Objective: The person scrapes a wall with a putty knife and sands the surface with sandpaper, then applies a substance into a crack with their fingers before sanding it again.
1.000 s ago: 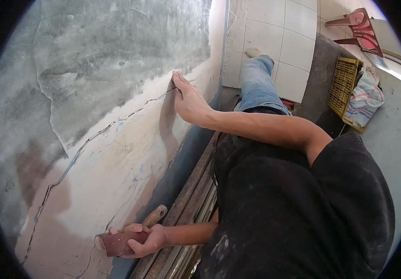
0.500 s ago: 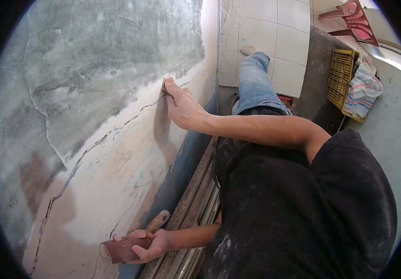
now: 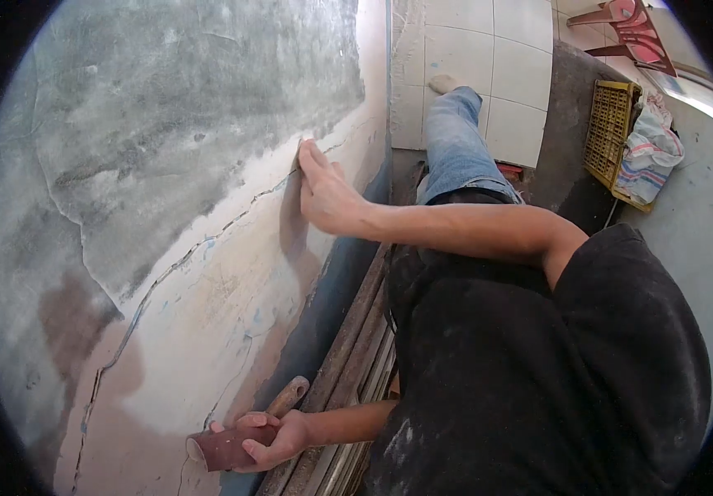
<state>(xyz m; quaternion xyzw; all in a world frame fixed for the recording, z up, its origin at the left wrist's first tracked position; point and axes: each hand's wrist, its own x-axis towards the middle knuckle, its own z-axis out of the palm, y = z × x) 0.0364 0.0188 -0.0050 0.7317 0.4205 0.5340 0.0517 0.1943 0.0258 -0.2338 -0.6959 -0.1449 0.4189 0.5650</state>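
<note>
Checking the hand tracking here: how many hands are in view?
2. The right hand rests against the wall by the crack; the left hand, lower down, grips a reddish-brown roll. No other hands show.

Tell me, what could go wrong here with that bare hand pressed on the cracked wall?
1. The right hand presses bare on the wall, right at the crack; rough edges might scrape the fingers.
2. Plaster beside the crack could flake off under that pressure.
3. The left hand grips a roll close to a wooden handle, which might get knocked.
</note>
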